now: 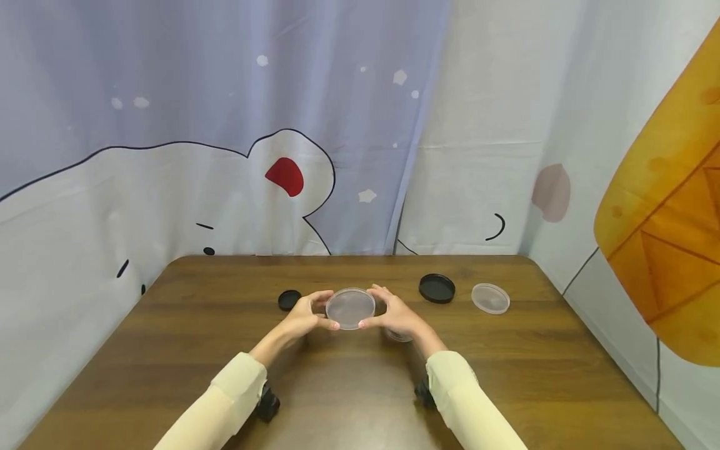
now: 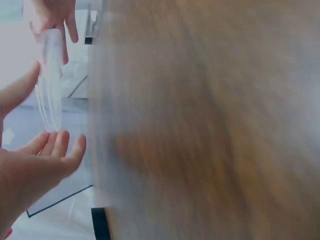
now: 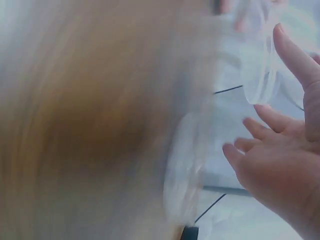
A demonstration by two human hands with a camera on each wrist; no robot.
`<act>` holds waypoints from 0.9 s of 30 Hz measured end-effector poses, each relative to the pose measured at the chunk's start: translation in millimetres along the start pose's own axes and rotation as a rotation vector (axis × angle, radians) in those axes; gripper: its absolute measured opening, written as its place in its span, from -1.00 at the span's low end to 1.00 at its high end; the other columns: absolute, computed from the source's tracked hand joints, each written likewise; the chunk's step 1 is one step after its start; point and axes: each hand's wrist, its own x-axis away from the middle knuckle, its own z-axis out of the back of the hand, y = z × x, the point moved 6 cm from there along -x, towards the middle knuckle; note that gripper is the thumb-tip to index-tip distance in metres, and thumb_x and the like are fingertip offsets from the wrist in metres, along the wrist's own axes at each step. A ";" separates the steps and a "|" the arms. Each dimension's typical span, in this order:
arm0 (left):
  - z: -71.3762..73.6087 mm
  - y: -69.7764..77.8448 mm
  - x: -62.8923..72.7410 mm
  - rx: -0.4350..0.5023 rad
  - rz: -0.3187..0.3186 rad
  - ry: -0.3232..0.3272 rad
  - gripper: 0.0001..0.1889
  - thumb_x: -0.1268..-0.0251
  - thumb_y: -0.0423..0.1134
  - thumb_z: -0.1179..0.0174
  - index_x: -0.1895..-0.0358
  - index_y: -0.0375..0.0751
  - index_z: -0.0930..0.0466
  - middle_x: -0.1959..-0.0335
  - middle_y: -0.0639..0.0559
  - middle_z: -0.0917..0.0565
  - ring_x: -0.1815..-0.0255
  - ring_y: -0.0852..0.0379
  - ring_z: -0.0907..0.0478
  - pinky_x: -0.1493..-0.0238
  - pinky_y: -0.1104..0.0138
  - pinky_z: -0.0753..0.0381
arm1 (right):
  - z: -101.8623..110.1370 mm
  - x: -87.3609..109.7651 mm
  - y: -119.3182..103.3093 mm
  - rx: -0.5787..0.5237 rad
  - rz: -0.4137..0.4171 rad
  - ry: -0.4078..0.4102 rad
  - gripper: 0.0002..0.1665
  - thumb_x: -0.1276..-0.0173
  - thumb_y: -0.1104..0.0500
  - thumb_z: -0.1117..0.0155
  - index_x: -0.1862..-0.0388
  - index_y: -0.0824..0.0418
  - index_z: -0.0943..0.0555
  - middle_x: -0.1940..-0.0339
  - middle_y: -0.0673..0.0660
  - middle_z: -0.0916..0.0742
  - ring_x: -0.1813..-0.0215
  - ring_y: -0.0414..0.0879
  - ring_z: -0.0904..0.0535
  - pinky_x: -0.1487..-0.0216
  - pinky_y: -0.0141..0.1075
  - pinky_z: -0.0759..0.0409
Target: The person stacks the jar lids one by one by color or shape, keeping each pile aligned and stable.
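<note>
Between both hands is a clear, shallow round dish [image 1: 350,309], raised off the table. My left hand [image 1: 304,317] grips its left rim between thumb and fingers. On the opposite rim, my right hand [image 1: 397,312] pinches it the same way. The left wrist view shows the clear dish [image 2: 49,95] nearly edge-on, with several rim lines, so it may be two pieces together. Edge-on too is the dish [image 3: 260,75] in the right wrist view. Partly hidden below my right wrist lies another clear round piece [image 1: 398,336] on the table.
A small black round lid [image 1: 289,300] lies just beyond my left hand. Farther right are a larger black round lid [image 1: 437,288] and a clear round lid [image 1: 490,299]. The wooden table [image 1: 349,387] ends at a printed curtain [image 1: 360,125].
</note>
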 end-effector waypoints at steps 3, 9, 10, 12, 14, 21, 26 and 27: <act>5.0 -2.3 15.9 0.079 0.016 -0.024 -0.10 0.05 -0.42 -0.45 -0.43 -0.38 -0.20 -0.35 -0.40 -0.38 -0.23 -0.29 -0.52 -0.13 0.17 -0.61 | -8.2 6.9 -10.6 -0.128 0.019 -0.031 0.06 -0.10 0.07 -0.53 -0.50 0.28 -0.20 -0.56 0.24 -0.26 -0.59 0.23 -0.04 -0.50 0.23 -0.06; 10.3 1.9 36.7 0.038 -0.021 -0.076 -0.05 0.09 -0.39 -0.49 -0.43 -0.44 -0.17 -0.36 -0.41 -0.32 -0.20 -0.21 -0.53 -0.04 0.27 -0.61 | -22.6 16.0 -12.7 -0.167 0.033 -0.094 0.06 -0.09 0.07 -0.54 -0.48 0.31 -0.21 -0.56 0.28 -0.26 -0.58 0.29 -0.03 -0.48 0.26 -0.08; 10.9 2.7 37.6 0.010 -0.031 -0.081 -0.05 0.10 -0.38 -0.50 -0.43 -0.45 -0.18 -0.34 -0.41 -0.34 -0.17 -0.19 -0.53 -0.04 0.26 -0.60 | -24.1 16.3 -11.3 -0.159 0.030 -0.098 0.04 -0.08 0.07 -0.54 -0.47 0.30 -0.23 -0.57 0.29 -0.23 -0.59 0.31 0.01 -0.48 0.27 -0.05; 11.1 3.6 38.5 -0.038 -0.044 -0.094 -0.05 0.10 -0.37 -0.51 -0.42 -0.46 -0.18 -0.24 -0.37 -0.37 -0.11 -0.14 -0.53 -0.05 0.22 -0.58 | -26.1 16.4 -8.4 -0.128 0.033 -0.102 0.00 -0.06 0.06 -0.56 -0.43 0.28 -0.29 -0.58 0.31 -0.17 -0.60 0.34 0.12 -0.48 0.33 0.02; 10.7 3.3 38.1 -0.095 -0.065 -0.110 -0.04 0.11 -0.36 -0.52 -0.41 -0.48 -0.19 -0.14 -0.32 -0.38 -0.05 -0.09 -0.52 -0.06 0.19 -0.56 | -27.9 16.0 -5.3 -0.084 0.035 -0.099 -0.04 -0.03 0.03 -0.58 -0.37 0.25 -0.35 -0.60 0.33 -0.10 -0.61 0.36 0.25 -0.45 0.39 0.09; 9.4 -4.5 33.2 -0.218 -0.083 -0.125 -0.03 0.22 -0.30 -0.57 -0.37 -0.45 -0.27 -0.01 -0.21 -0.39 0.09 0.03 -0.33 0.08 0.30 -0.35 | -31.2 12.0 -2.1 0.036 0.067 -0.080 -0.05 0.07 0.00 -0.63 -0.28 0.30 -0.43 -0.61 0.30 -0.06 -0.60 0.36 0.37 -0.44 0.41 0.09; 7.4 -8.6 30.6 -0.196 -0.044 -0.137 -0.05 0.23 -0.33 -0.57 -0.35 -0.44 -0.27 -0.03 -0.24 -0.39 0.06 0.00 -0.30 0.10 0.30 -0.33 | -31.2 11.7 -3.6 0.068 0.064 -0.087 -0.08 0.07 0.02 -0.63 -0.26 0.29 -0.45 -0.61 0.30 -0.09 -0.61 0.33 0.33 -0.43 0.42 0.08; 6.6 -9.9 30.5 -0.196 -0.031 -0.145 -0.05 0.23 -0.33 -0.56 -0.35 -0.43 -0.26 -0.06 -0.25 -0.39 0.02 -0.02 -0.30 0.08 0.29 -0.33 | -31.7 11.4 -3.0 0.076 0.060 -0.092 -0.08 0.07 0.02 -0.63 -0.26 0.29 -0.45 -0.61 0.30 -0.10 -0.61 0.33 0.32 -0.42 0.43 0.08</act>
